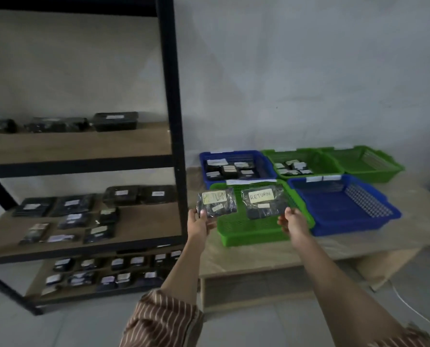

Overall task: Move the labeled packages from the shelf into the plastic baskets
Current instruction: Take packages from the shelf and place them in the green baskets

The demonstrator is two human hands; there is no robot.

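Two RETURN packages [216, 202], one per hand's [200, 222] closed grip, above the near green basket [249, 234].

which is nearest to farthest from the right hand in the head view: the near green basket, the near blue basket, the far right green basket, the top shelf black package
1. Near green plastic basket, directly under the right hand.
2. Near blue plastic basket, just to its right.
3. Far right green plastic basket, back against the wall.
4. Black labeled package on the top shelf, far left and higher.
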